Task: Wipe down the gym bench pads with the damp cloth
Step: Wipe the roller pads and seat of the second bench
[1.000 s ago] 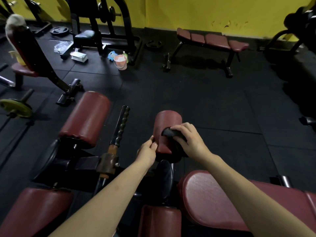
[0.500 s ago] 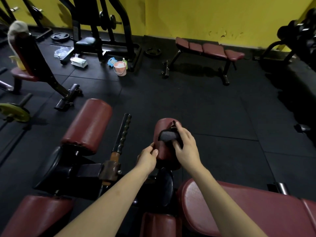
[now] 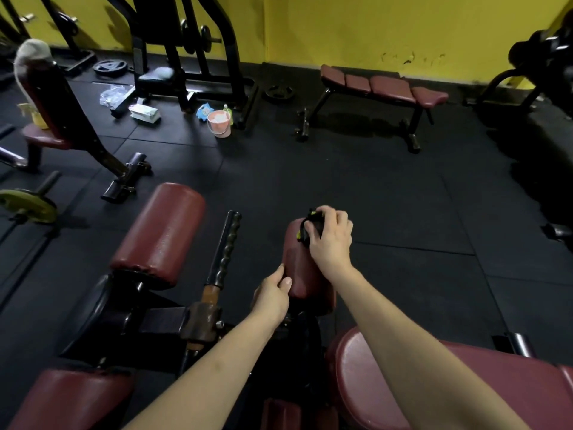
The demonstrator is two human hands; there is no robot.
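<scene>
A dark red roller pad (image 3: 299, 274) stands in front of me, right of a black grip bar. My right hand (image 3: 330, 235) grips a dark cloth (image 3: 310, 223) with a bit of yellow and presses it on the far top end of that pad. My left hand (image 3: 273, 296) rests against the near left side of the same pad, thumb on its surface, fingers loosely curled. A larger red roller pad (image 3: 159, 234) lies to the left. The red bench seat pad (image 3: 449, 386) is at the bottom right, under my right forearm.
A pink bucket (image 3: 219, 123) with bottles and packets stands on the black rubber floor at the back. A flat red bench (image 3: 384, 86) sits by the yellow wall. An incline bench (image 3: 52, 97) and a yellow weight plate (image 3: 28, 204) are at the left.
My right hand has slid the cloth from the near part of the roller pad up to its far end. My left hand has stayed at the pad's near side.
</scene>
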